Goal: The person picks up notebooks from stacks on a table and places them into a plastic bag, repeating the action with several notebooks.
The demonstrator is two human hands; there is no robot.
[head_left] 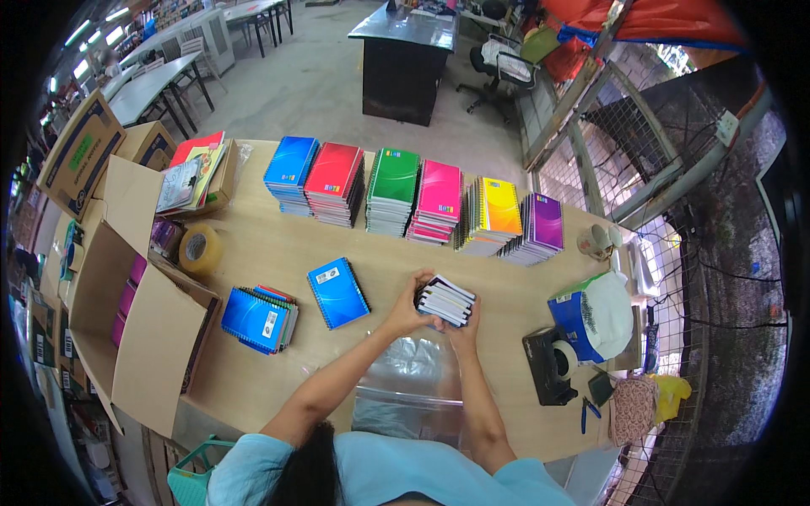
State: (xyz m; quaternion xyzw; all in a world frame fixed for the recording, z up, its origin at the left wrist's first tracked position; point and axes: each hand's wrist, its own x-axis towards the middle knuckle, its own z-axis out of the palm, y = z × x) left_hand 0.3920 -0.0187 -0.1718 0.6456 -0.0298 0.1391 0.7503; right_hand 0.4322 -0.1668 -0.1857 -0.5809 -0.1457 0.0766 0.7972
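Observation:
Between my two hands, a small stack of spiral notebooks (445, 301) is held edge-on above the middle of the table, with white page edges showing. My left hand (412, 305) grips its left side and my right hand (466, 327) its right; both are closed around it. Just to the left lies a single blue notebook (339, 293), back label up. Farther left sits a pile of notebooks (257, 320) with a blue one on top. Below my hands, clear plastic bags (407, 371) lie flat near the table's front edge.
Along the far edge stand stacked notebooks in blue (292, 164), red (335, 173), green (392, 179), pink (439, 192), yellow (499, 207) and purple (542, 226). An opened carton (160, 337) and tape roll (199, 249) are left. A tape dispenser (540, 363) and pliers (587, 413) lie right.

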